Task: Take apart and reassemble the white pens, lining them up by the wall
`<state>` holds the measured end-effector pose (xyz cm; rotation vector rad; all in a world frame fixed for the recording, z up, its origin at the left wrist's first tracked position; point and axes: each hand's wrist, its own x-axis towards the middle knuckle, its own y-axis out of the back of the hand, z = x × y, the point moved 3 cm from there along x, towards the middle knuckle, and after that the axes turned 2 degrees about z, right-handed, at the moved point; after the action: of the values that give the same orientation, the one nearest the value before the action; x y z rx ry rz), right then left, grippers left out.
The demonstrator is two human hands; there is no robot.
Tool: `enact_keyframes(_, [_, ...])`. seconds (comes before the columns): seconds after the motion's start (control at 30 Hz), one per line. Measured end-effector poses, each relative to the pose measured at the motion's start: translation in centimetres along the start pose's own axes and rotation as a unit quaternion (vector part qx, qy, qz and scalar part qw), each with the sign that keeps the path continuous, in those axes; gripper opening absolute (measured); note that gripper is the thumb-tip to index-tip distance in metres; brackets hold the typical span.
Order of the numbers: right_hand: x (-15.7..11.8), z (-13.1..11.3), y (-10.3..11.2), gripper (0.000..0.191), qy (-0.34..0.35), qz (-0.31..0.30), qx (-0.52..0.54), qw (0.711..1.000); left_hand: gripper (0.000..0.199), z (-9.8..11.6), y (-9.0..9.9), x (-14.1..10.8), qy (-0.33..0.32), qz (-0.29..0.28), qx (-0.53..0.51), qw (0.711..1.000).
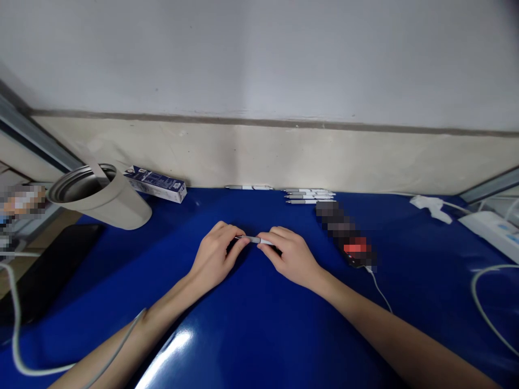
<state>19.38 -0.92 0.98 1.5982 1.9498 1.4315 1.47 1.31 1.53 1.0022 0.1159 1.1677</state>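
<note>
Between my two hands, just above or on the blue table (pixel 243 324), lies a white pen with a grey grip (pixel 254 239), held level. My left hand (pixel 217 251) pinches its tip end between thumb and fingers. The white barrel end is in the pinch of my right hand (pixel 290 254), and part of it is hidden by those fingers. Beyond my hands, a single similar pen (pixel 249 187) lies near the wall. Right of it, a small group of several white pens (pixel 310 195) lies side by side.
At the left stand a grey-white bin (pixel 130 202) and a blue-and-white box (pixel 158 183). A black flat object (pixel 52 270) lies at the left edge. On the right are a blurred-out phone-like device (pixel 338 229) with a cable, crumpled white tissue (pixel 432 207) and a power strip (pixel 492 229).
</note>
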Motion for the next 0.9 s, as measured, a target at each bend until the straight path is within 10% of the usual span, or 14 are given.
enact_keyframes(0.9, [0.4,0.8,1.1,0.022,-0.094,0.035,0.263,0.960,0.018,-0.2,-0.2,-0.2,0.069,-0.018,-0.019,0.997])
